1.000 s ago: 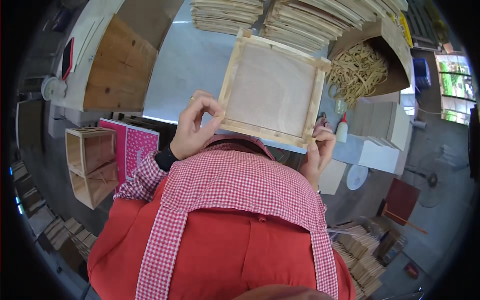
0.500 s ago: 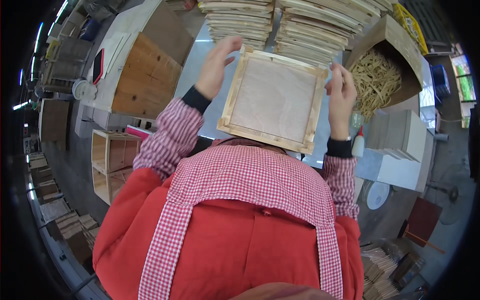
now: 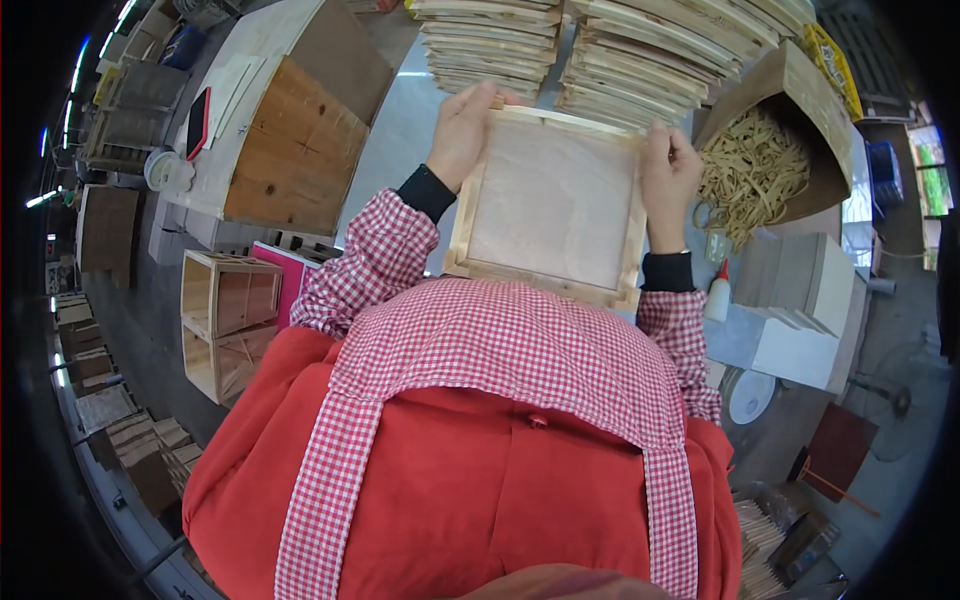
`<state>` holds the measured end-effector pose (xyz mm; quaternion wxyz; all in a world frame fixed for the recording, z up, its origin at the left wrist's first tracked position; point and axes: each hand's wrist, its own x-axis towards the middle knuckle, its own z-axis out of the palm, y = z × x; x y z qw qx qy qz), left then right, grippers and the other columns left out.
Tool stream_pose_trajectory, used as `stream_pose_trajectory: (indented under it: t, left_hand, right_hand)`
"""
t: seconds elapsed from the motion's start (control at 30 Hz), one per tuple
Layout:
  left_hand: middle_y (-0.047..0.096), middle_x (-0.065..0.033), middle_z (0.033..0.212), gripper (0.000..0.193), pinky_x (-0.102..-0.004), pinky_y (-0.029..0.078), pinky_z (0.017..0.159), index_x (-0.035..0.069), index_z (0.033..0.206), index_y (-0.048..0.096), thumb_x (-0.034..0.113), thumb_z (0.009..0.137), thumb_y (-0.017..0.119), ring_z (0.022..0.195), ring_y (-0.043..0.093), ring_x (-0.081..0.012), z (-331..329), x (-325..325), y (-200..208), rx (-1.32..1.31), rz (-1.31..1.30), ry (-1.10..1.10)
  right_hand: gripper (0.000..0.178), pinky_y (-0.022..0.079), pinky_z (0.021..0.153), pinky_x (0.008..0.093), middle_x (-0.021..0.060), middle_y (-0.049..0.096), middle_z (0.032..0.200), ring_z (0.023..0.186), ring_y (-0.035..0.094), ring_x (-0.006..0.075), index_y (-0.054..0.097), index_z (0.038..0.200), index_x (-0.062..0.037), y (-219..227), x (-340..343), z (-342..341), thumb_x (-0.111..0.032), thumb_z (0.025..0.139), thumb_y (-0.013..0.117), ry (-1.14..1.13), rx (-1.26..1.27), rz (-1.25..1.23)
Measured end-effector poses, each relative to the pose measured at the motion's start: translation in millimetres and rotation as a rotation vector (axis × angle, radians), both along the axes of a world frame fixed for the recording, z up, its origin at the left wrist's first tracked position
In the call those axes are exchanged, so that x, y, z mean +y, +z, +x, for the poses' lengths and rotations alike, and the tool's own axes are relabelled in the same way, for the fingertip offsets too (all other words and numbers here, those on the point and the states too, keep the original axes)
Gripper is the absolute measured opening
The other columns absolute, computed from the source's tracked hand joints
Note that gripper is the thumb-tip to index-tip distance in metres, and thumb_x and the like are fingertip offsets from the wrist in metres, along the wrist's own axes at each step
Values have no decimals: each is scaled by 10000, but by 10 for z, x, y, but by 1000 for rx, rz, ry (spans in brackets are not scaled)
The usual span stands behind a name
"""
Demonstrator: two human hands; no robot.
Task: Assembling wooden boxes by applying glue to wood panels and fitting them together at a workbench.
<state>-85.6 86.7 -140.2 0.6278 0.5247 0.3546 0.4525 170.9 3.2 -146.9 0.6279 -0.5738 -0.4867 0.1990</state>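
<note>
A square, pale wooden frame [image 3: 558, 205] with a thin light panel set inside its rails is in front of my chest, its near edge close to my checked apron. My left hand [image 3: 466, 135] is closed on the far left corner, fingers curled over the rail. At the far right corner, my right hand [image 3: 669, 180] grips the frame's edge with bent fingers. Parts of both corners are hidden behind the hands.
Tall stacks of wooden frames [image 3: 635, 65] stand just beyond. To the right, a cardboard box [image 3: 830, 165] on its side spills rubber bands [image 3: 750, 170], near a glue bottle [image 3: 718, 292] and stacked boards [image 3: 795, 285]. A wooden cabinet [image 3: 295, 150] stands left.
Both hands were loosely open beside the frame; they have closed on its far corners. The left hand moved right and inward, and the frame shifted slightly to the right.
</note>
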Motion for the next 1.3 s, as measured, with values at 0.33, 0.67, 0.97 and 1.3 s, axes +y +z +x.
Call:
stream_pose_trajectory:
  t: [0.33, 0.67, 0.97, 1.3]
  left_hand:
    - [705, -92, 962, 427, -291, 520, 819, -28, 1006, 676, 306, 1096, 425, 852, 650, -147, -228, -27, 26, 66, 86, 248]
    - [690, -89, 1002, 403, -289, 476, 861, -52, 1049, 676, 255, 1096, 419, 911, 620, -139, -721, -1076, 210, 86, 85, 569]
    - [670, -94, 1177, 378, -314, 464, 962, 20, 1201, 649, 314, 1090, 440, 1080, 627, -164, -816, -241, 300, 153, 106, 283]
    - [665, -34, 886, 459, -266, 475, 773, 11, 1018, 719, 347, 1094, 415, 821, 587, -104, -450, 384, -37, 133, 165, 68]
  right_hand:
    - [334, 344, 525, 232, -17, 526, 667, 589, 436, 41, 660, 917, 19, 396, -576, -84, -271, 1048, 559, -143, 15, -71]
    - [272, 341, 540, 212, -55, 524, 706, 608, 433, 17, 612, 847, -48, -26, -110, -420, -234, 1043, 581, -97, 184, -45]
    - [173, 356, 619, 216, -59, 513, 776, 710, 424, 31, 601, 896, -28, -57, 154, -537, -160, 1006, 620, 14, 225, -18]
    - [173, 292, 589, 233, -76, 434, 755, 674, 356, 31, 551, 850, -71, -80, 204, -530, -101, 1019, 527, 49, 175, 50]
